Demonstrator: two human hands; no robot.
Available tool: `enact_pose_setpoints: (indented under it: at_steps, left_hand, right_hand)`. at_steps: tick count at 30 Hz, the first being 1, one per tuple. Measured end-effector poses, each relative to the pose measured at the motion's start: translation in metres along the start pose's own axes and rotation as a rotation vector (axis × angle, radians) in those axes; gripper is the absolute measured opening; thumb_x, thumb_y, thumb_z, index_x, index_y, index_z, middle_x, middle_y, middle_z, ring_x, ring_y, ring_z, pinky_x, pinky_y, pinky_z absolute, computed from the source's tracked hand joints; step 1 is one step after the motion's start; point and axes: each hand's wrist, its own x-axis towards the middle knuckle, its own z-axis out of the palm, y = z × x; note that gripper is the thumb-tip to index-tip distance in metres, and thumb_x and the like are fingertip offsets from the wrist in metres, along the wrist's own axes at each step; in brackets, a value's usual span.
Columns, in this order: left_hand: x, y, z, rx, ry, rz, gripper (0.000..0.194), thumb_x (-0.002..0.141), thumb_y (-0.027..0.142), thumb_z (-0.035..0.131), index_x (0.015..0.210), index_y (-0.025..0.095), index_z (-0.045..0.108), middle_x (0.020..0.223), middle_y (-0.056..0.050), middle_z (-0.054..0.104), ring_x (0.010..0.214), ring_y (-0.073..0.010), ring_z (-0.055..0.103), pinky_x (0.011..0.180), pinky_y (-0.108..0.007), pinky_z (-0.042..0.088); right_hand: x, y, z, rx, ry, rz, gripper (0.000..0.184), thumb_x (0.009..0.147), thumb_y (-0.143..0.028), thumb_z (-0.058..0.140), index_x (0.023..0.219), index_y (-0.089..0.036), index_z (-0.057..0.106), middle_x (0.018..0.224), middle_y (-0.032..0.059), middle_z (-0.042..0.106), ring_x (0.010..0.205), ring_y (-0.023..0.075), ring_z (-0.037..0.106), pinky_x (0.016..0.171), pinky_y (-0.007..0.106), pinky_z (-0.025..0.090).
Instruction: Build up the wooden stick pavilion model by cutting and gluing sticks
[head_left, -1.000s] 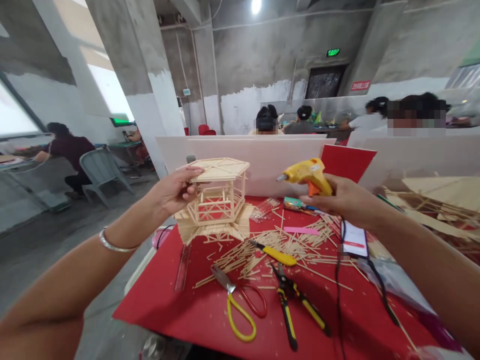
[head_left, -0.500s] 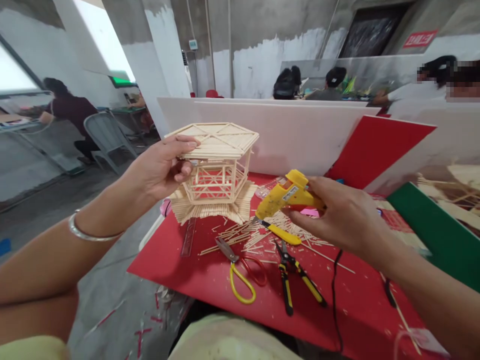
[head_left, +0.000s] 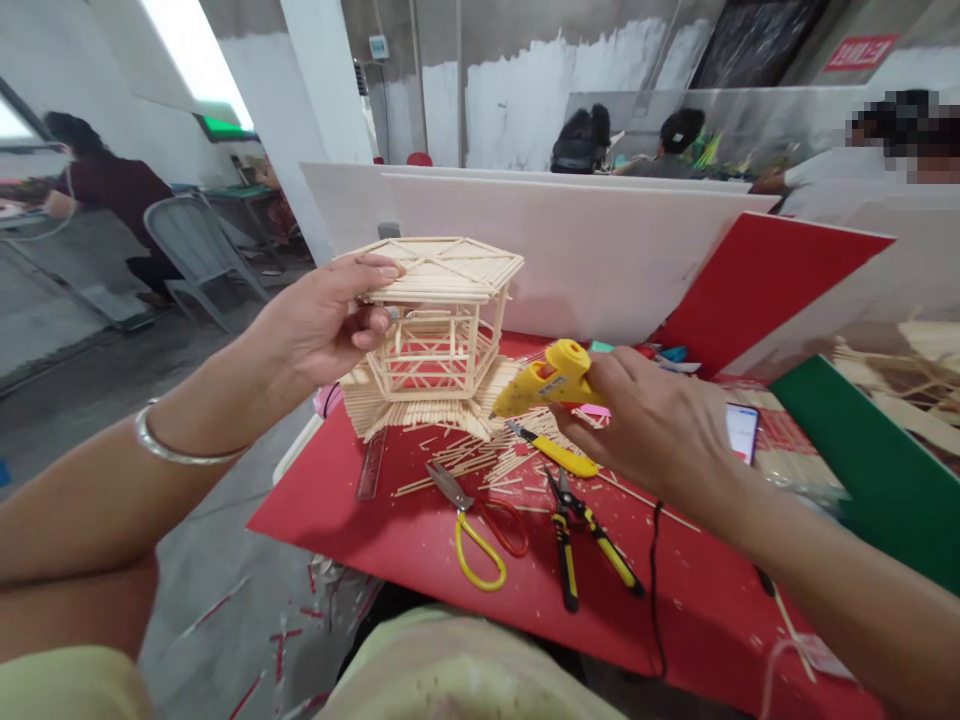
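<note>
My left hand (head_left: 326, 320) is closed on the roof edge of a small pavilion model (head_left: 439, 390) built from thin wooden sticks. Its six-sided flat roof faces up, with railings and a flared lower skirt beneath. A yellow hot glue gun (head_left: 547, 380) is gripped in my right hand (head_left: 645, 420), its nozzle pointing down-left close to the model's skirt; whether it touches I cannot tell. Below lie a yellow utility knife (head_left: 562, 455), scissors (head_left: 469, 520) with one yellow and one red handle, and black-and-yellow pliers (head_left: 589, 535).
Loose wooden sticks (head_left: 480, 460) and a clear ruler (head_left: 371, 465) lie on the red tabletop (head_left: 337, 520). The glue gun's black cord (head_left: 655, 590) runs toward the front edge. White boards (head_left: 525, 240) stand behind; a green board (head_left: 862, 470) and a phone (head_left: 741, 430) are at right.
My right hand has brought the glue gun left, nearer the model's skirt. The left hand keeps its hold on the roof. The camera view has shifted slightly.
</note>
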Motion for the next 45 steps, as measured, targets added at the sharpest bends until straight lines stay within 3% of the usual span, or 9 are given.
enact_pose_setpoints:
  at_steps: [9, 21, 37, 45]
  left_hand:
    - [0.003, 0.001, 0.0, -0.049, 0.033, -0.055, 0.027, 0.072, 0.006, 0.073, 0.09, 0.02, 0.059, 0.055, 0.006, 0.052, 0.039, -0.0044, 0.049, 0.031, -0.014, 0.026]
    - [-0.003, 0.0, 0.002, -0.078, 0.039, -0.069, 0.027, 0.073, 0.005, 0.072, 0.091, 0.02, 0.059, 0.062, 0.003, 0.057, 0.04, -0.0036, 0.049, 0.03, -0.012, 0.027]
    - [-0.004, 0.0, 0.007, -0.076, 0.02, -0.079, 0.025, 0.075, 0.006, 0.072, 0.094, 0.019, 0.061, 0.065, 0.001, 0.061, 0.041, -0.0033, 0.05, 0.031, -0.012, 0.028]
    - [-0.003, 0.001, 0.006, -0.084, 0.025, -0.09, 0.026, 0.075, 0.005, 0.072, 0.094, 0.019, 0.061, 0.063, 0.002, 0.06, 0.04, -0.0035, 0.05, 0.031, -0.012, 0.028]
  right_hand:
    - [0.01, -0.017, 0.002, -0.08, 0.0, -0.063, 0.026, 0.091, -0.036, 0.05, 0.108, -0.021, 0.063, 0.08, 0.0016, 0.061, 0.06, 0.0121, 0.041, 0.054, 0.031, 0.004]
    - [0.022, -0.032, -0.002, -0.099, 0.037, -0.173, 0.016, 0.092, -0.028, 0.048, 0.092, -0.02, 0.062, 0.079, 0.003, 0.061, 0.058, 0.0118, 0.037, 0.055, 0.032, 0.007]
    - [0.02, -0.032, 0.004, -0.061, 0.047, -0.245, 0.022, 0.099, -0.02, 0.039, 0.09, -0.021, 0.059, 0.074, 0.0014, 0.054, 0.057, 0.0124, 0.03, 0.057, 0.034, 0.004]
    - [0.019, -0.029, 0.004, -0.034, 0.014, -0.278, 0.02, 0.098, -0.018, 0.04, 0.094, -0.019, 0.06, 0.076, 0.002, 0.055, 0.061, 0.0125, 0.036, 0.058, 0.035, 0.005]
